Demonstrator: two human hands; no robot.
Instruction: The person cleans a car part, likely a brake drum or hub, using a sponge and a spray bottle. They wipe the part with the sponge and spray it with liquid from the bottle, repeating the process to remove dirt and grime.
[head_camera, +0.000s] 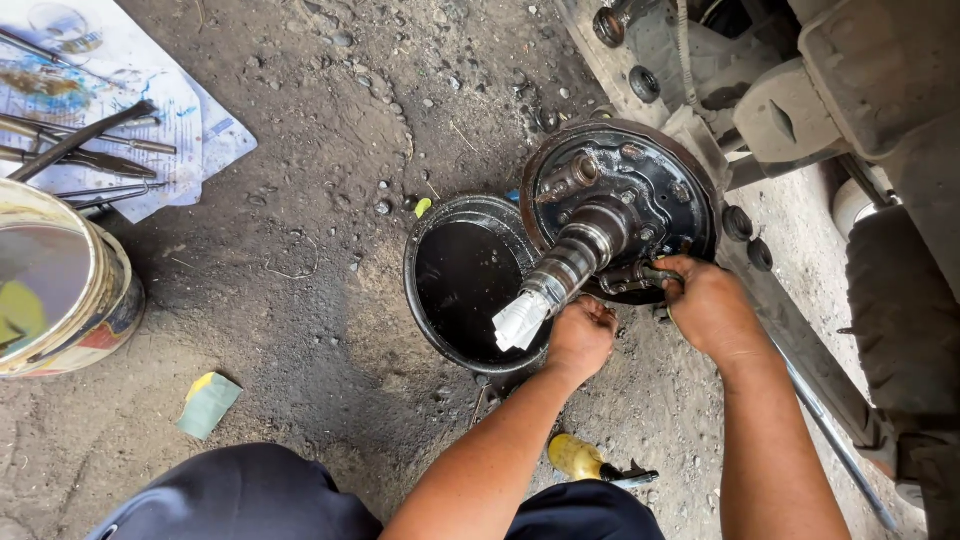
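L hand (582, 338): grip closed tight, fist under axle spindle (572, 268).
R hand (706, 303): grip pinching small part at backing plate (660, 180) near edge.
Oil pan (425, 290): on ground, left of plate.
Tools (80, 150): far left, on paper.

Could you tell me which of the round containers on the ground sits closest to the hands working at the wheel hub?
The shallow black round pan of dark liquid, directly beside the left hand. The shiny metal can stands far off at the left edge.

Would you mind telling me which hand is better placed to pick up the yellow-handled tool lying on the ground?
The left hand, probably. It sits below the axle, closer to the yellow-handled tool near the knees, while the right hand is up against the round metal plate.
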